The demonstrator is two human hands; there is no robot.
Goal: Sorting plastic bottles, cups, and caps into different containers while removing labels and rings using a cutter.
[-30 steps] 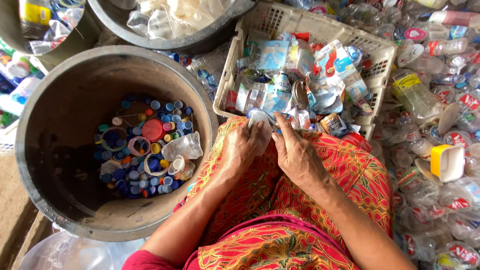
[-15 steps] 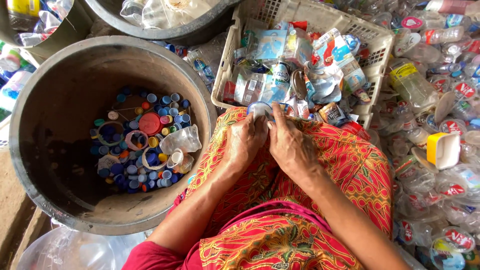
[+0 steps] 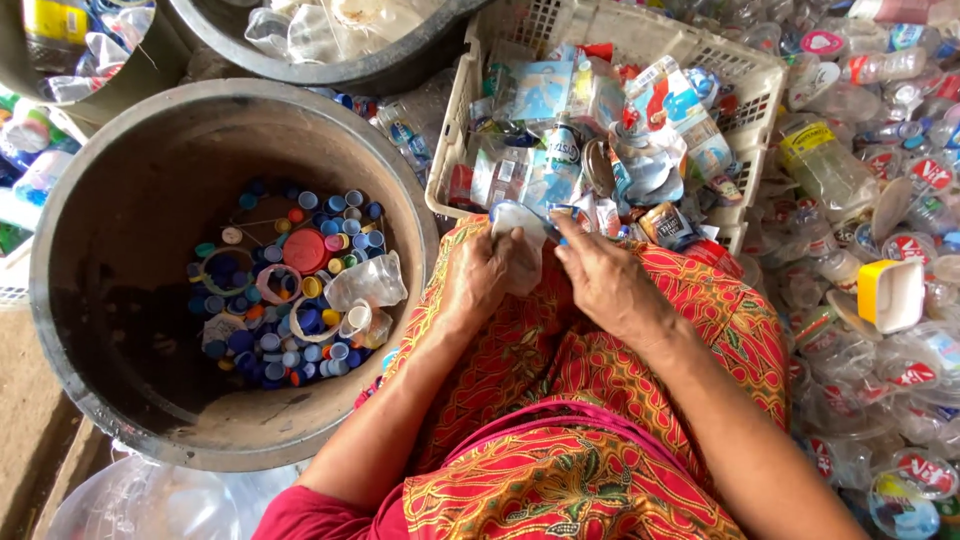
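A thin clear plastic cup [image 3: 520, 235], judged light, soft and easily crushed, is held over the lap just below the white basket [image 3: 455, 150], gripped by the left hand [image 3: 485, 280] while its rim is pinched by the right hand [image 3: 600, 280].

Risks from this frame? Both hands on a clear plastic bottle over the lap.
1. The left hand and right hand work the clear plastic bottle on sloping patterned cloth; anything pulled off may slide away rather than reach the dark tub of caps.
2. The white basket is heaped with labels; scraps may spill over its rim.
3. Loose bottles crowd the right side, so a dropped piece could get lost.
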